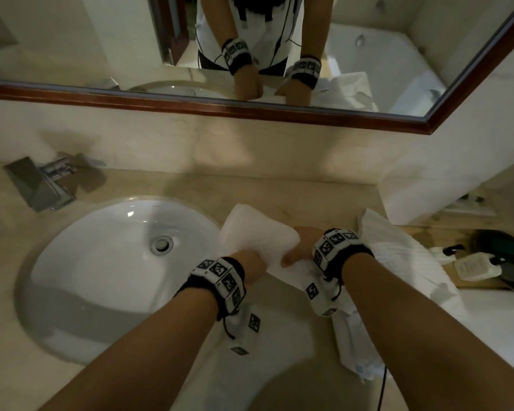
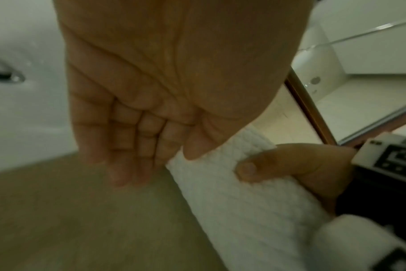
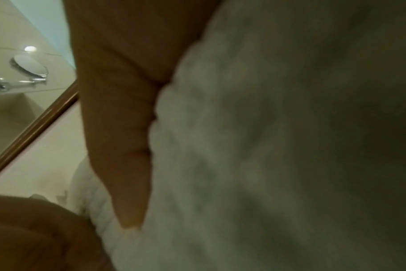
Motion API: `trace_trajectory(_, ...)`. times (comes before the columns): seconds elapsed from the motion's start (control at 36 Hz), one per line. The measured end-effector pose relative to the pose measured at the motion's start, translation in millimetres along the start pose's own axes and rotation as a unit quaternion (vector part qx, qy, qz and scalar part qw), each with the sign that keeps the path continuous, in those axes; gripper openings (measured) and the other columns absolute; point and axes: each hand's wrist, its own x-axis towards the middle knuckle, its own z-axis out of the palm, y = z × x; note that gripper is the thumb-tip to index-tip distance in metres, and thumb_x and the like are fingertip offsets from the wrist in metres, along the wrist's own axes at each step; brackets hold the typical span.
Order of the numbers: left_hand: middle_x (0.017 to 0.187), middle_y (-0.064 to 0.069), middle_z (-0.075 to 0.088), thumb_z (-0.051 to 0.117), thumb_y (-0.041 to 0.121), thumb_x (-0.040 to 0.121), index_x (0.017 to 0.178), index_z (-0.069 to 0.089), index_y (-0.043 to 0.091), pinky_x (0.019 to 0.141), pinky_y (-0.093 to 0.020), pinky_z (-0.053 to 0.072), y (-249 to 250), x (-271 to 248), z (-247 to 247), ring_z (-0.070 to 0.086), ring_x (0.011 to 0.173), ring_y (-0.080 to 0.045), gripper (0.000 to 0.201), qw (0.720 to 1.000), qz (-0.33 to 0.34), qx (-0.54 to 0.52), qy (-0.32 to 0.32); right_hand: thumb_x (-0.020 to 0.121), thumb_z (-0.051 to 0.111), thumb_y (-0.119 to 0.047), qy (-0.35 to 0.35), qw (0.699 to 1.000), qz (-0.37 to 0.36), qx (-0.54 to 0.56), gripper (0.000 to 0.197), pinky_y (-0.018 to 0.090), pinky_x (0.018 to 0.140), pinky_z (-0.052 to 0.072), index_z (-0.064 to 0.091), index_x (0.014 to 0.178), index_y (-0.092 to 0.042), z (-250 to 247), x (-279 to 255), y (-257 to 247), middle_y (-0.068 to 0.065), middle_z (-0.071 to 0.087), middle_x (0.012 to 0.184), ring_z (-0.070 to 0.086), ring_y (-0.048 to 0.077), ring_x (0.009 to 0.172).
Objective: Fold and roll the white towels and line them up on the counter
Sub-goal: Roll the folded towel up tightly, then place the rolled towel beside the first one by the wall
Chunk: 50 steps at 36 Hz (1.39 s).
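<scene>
A folded white towel (image 1: 258,229) is held just above the beige counter (image 1: 190,185), right of the sink. My left hand (image 1: 251,264) pinches its near left edge. In the left wrist view the left hand (image 2: 160,165) has its thumb laid over the towel (image 2: 243,201) and its fingers straight, pointing down beside it. My right hand (image 1: 301,243) grips the towel's right side, and its thumb (image 2: 248,170) presses into the cloth. The right wrist view is filled by the towel (image 3: 267,146) with one finger (image 3: 123,146) lying along it.
A white oval sink (image 1: 101,262) with a chrome faucet (image 1: 42,185) lies to the left. A loose pile of white towels (image 1: 398,256) sits under my right forearm. Farther right are a small bottle (image 1: 475,266) and a dark object (image 1: 508,247). A framed mirror (image 1: 220,109) runs along the back wall.
</scene>
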Motion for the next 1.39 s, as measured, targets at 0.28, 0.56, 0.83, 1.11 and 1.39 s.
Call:
trace_trajectory(0.28, 0.097, -0.005, 0.059, 0.068, 0.021, 0.057, 0.128, 0.045, 0.02, 0.078, -0.032, 0.045, -12, -30, 2, 0.056, 0.082, -0.023, 0.074, 0.879, 0.035, -0.461, -0.118, 0.081, 0.072, -0.034, -0.021, 0.945, -0.066, 0.32, 0.05, 0.031, 0.084, 0.04, 0.042, 0.122, -0.035, -26, -118, -32, -0.011, 0.054, 0.108, 0.053, 0.016, 0.101)
trace_trajectory(0.56, 0.117, -0.015, 0.068, 0.09, 0.04, 0.049, 0.125, 0.053, 0.009, 0.081, -0.04, 0.057, -44, -72, -32, 0.066, 0.106, -0.03, 0.09, 0.711, 0.239, -0.658, -0.062, 0.071, 0.079, -0.028, -0.019, 0.812, -0.149, 0.564, 0.044, 0.048, 0.092, 0.05, 0.062, 0.109, -0.012, -44, -151, -105, 0.011, 0.07, 0.101, 0.065, 0.032, 0.096)
trace_trajectory(0.83, 0.08, 0.002, 0.076, 0.056, 0.017, 0.092, 0.104, 0.059, 0.013, 0.059, -0.023, 0.056, -154, -136, -94, 0.072, 0.074, -0.012, 0.014, 0.738, 0.171, -0.641, 0.12, 0.047, 0.091, -0.031, -0.074, 0.803, -0.229, 0.546, 0.101, 0.054, 0.097, 0.047, 0.045, 0.135, -0.01, -39, -163, -261, 0.016, 0.061, 0.124, 0.061, 0.034, 0.111)
trace_trajectory(1.11, 0.117, -0.012, 0.066, 0.071, 0.018, 0.081, 0.123, 0.055, 0.014, 0.075, -0.033, 0.058, -319, -197, -175, 0.065, 0.104, -0.025, 0.045, 0.724, 0.154, -0.631, 0.232, 0.061, 0.085, -0.02, -0.111, 0.777, -0.26, 0.563, 0.074, 0.055, 0.092, 0.05, 0.054, 0.128, -0.014, 3, -162, -456, 0.014, 0.066, 0.116, 0.065, 0.033, 0.104)
trace_trajectory(1.39, 0.117, -0.006, 0.068, 0.085, 0.05, 0.053, 0.122, 0.059, 0.016, 0.094, -0.044, 0.052, -469, -198, -259, 0.065, 0.107, -0.024, 0.081, 0.806, 0.111, -0.531, 0.234, 0.032, 0.092, -0.044, -0.071, 0.753, -0.187, 0.627, 0.1, 0.054, 0.094, 0.049, 0.061, 0.119, -0.007, 54, -143, -608, 0.018, 0.065, 0.117, 0.064, 0.035, 0.105)
